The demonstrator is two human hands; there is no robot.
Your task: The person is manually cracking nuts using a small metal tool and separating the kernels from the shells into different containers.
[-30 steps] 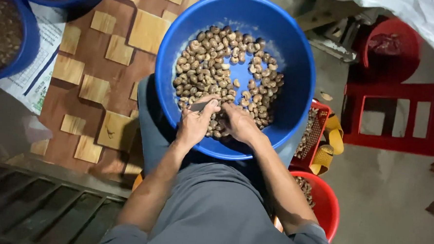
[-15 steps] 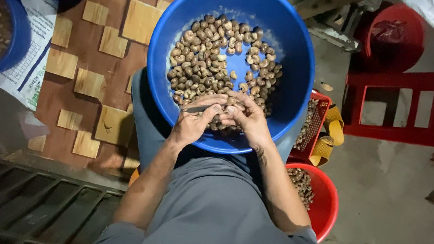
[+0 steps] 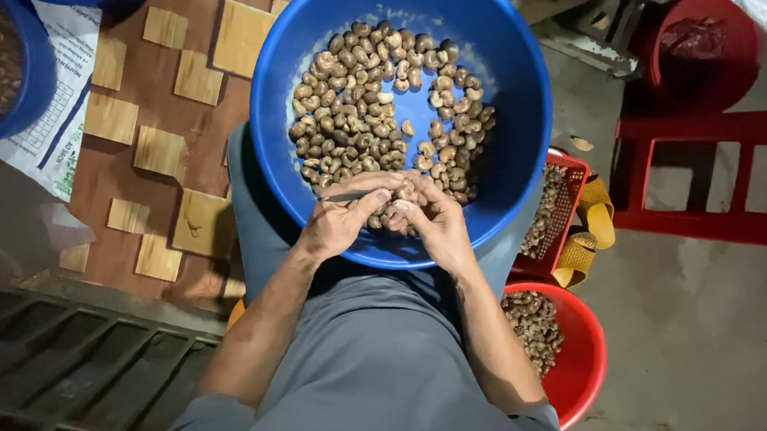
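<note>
Blue basin (image 3: 524, 161) wall rings the nuts (image 3: 362, 111); open above. Red stool (image 3: 704, 178) & red bucket (image 3: 579, 371) crowd right side.

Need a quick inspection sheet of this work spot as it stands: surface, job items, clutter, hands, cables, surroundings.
Surface: big blue basin rests on the person's lap; wood-pattern floor mat to the left.
Job's things: brown nuts cover most of the basin bottom; a bare blue patch shows in the middle.
Clutter: printed paper lies by the mat; yellow sandals by the red basket.
Hands: left hand holds a thin metal tool; right hand holds a nut against it, both over the basin's near edge.
Cables: nothing seen.
Surroundings: red bucket with nuts at the right, red stool, metal grating, another blue basin at the left.
</note>
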